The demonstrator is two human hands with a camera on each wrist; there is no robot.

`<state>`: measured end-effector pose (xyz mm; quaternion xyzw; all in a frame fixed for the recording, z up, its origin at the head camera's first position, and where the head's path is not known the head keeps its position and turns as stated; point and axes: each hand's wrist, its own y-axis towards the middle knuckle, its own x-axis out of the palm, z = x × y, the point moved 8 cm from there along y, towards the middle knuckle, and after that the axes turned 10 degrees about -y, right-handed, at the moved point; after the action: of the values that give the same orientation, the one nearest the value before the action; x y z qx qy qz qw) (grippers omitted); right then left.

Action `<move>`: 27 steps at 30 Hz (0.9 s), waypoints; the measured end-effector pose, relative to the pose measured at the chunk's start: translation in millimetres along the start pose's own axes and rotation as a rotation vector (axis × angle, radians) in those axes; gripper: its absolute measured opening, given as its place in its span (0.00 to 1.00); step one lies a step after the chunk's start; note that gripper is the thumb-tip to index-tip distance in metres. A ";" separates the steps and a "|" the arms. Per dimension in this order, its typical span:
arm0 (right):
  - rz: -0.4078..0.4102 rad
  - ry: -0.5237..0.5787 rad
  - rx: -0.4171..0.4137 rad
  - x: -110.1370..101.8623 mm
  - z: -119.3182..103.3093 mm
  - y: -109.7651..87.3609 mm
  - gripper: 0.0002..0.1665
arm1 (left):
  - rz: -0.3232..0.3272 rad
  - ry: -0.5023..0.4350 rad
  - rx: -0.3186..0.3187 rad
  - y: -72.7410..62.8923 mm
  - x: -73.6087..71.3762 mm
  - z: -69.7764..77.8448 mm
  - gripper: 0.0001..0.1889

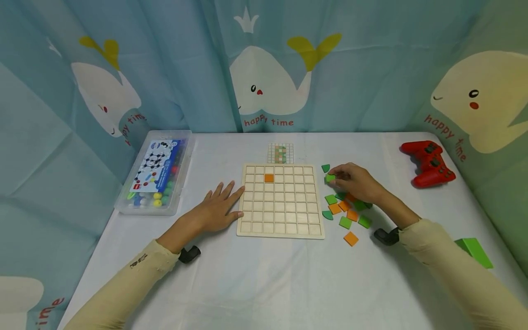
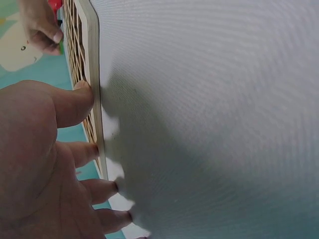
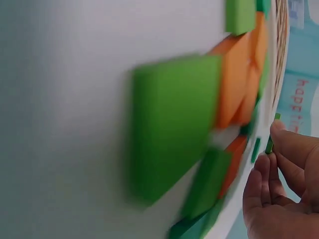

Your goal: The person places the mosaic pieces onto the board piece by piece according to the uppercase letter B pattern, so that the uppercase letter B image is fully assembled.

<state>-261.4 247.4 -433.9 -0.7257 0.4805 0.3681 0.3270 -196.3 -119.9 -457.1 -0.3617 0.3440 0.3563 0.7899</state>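
My right hand [image 1: 355, 182] pinches a light green square tile [image 1: 330, 178] between thumb and fingertips, just right of the wooden grid board [image 1: 280, 201]. In the right wrist view that tile [image 3: 269, 144] shows edge-on at the fingertips. My left hand [image 1: 218, 208] lies spread on the table, its thumb and index finger touching the board's left edge. A single orange tile [image 1: 269, 178] sits in a cell of the board's second row. Below the right hand lies a loose pile of orange, light green and dark green tiles [image 1: 345, 222].
A small printed pattern card [image 1: 280, 153] lies behind the board. At the left stands a clear plastic box [image 1: 154, 174] of coloured beads. A red game controller [image 1: 429, 164] and a green block [image 1: 474, 253] are at the right. Printed curtains [image 1: 354, 101] surround the table.
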 end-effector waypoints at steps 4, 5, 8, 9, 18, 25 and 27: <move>-0.011 0.021 -0.025 2.5 -17.8 9.2 0.20 | -0.003 0.005 0.003 0.3 1.1 -1.1 0.40; -0.014 0.026 -0.031 3.7 -22.4 12.4 0.20 | -0.003 0.007 0.002 0.4 1.6 -1.6 0.40; -0.019 0.042 -0.050 8.6 -36.5 21.8 0.19 | 0.000 0.012 0.001 0.2 1.9 -1.7 0.40; -0.021 0.047 -0.058 10.5 -41.2 24.9 0.19 | -0.001 0.012 -0.001 0.1 2.0 -1.6 0.40; -0.031 0.060 -0.117 30.1 -78.9 44.5 0.18 | -0.005 0.011 -0.011 -0.4 1.3 -0.6 0.40; -0.043 0.046 -0.126 47.3 -96.6 56.4 0.17 | 0.001 0.004 -0.007 -1.0 0.5 -0.2 0.40; -0.047 0.029 -0.122 51.3 -99.9 58.9 0.17 | 0.001 0.005 -0.007 -0.9 0.8 -0.6 0.40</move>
<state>-280.9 122.2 -433.0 -0.7605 0.4450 0.3782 0.2837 -195.3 -120.6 -457.7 -0.3650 0.3450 0.3570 0.7876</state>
